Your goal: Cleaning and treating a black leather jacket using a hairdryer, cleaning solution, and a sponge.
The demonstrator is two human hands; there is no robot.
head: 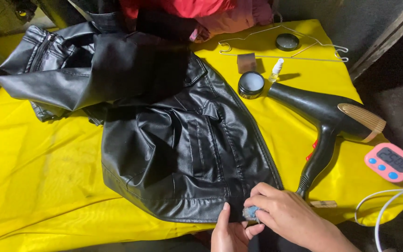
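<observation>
i saw my right hand (288, 215) with fingers curled around a small blue sponge (250, 213) at the hem of the black leather jacket (187, 140) spread on the yellow cloth (38, 163), while my left hand (229, 233) pressed flat, fingers extended, on the hem beside it.

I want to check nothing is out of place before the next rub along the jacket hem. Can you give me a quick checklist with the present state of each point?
1. Left hand pins the hem of the black jacket: ok.
2. Right hand grips the small blue-grey pad, which touches the hem: ok.
3. Open jar within view, its lid off: ok.
4. Hair dryer lies off the jacket on the yellow cloth: ok.
5. Hair dryer running or not: cannot tell.
6. Pink timer held by another hand at the edge: ok.
</observation>
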